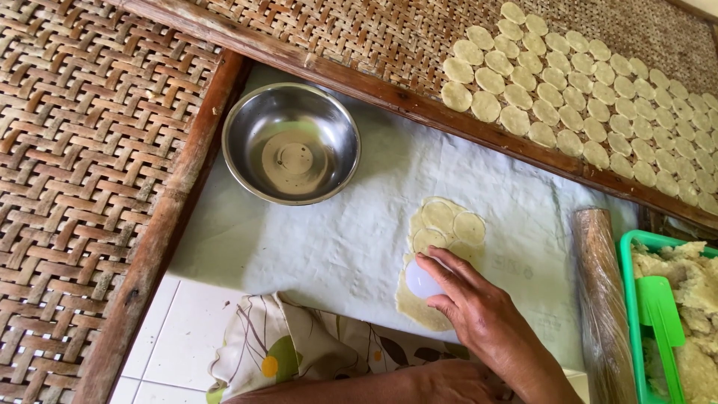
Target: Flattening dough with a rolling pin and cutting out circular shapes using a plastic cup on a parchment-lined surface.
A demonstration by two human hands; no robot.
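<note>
Right hand [479, 310]: fingers [441, 271] curled, pinching white round cutter [420, 280] onto flat dough sheet [437, 247]. Cut rounds just beyond fingertips. Steel bowl [292, 142] farther off, upper left. Left hand unseen.

Soft, even daylight fills the scene with only faint shadows, a dull sheen sits in the steel bowl [292, 142] up and left of the right hand [479, 314], focus is sharp throughout, and straight frame edges bow slightly outward.
</note>
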